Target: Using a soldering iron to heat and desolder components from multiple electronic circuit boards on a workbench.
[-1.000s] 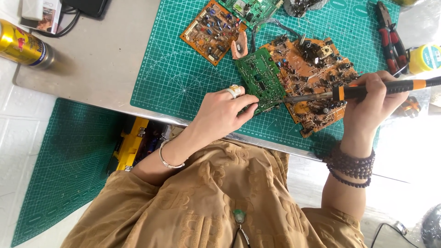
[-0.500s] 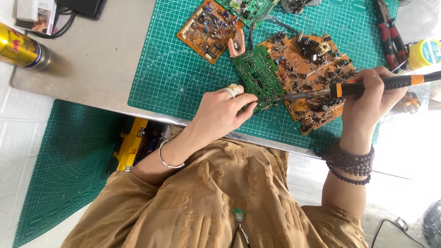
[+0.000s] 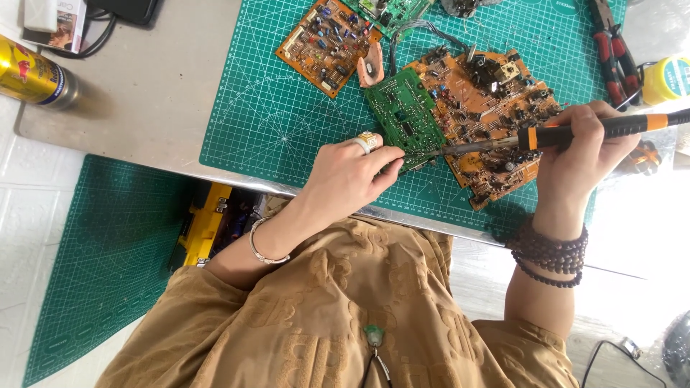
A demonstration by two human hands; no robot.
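Note:
My left hand (image 3: 348, 176), a ring on one finger, pinches the near edge of a small green circuit board (image 3: 404, 118) that lies on a green cutting mat (image 3: 287, 108). My right hand (image 3: 581, 154) grips an orange and black soldering iron (image 3: 575, 134); its metal tip reaches left to the near corner of the green board. A large orange circuit board (image 3: 489, 108), crowded with components, lies partly under the green one and under the iron.
A second orange board (image 3: 327, 43) lies at the mat's far side, another green board (image 3: 388, 11) beyond it. Red-handled pliers (image 3: 611, 50) and a yellow round tin (image 3: 665, 79) sit at the right. A gold drink can (image 3: 32, 72) lies at the left.
The view has shifted slightly. Both hands stay on the green board and the soldering iron, whose tip remains at the board's near corner.

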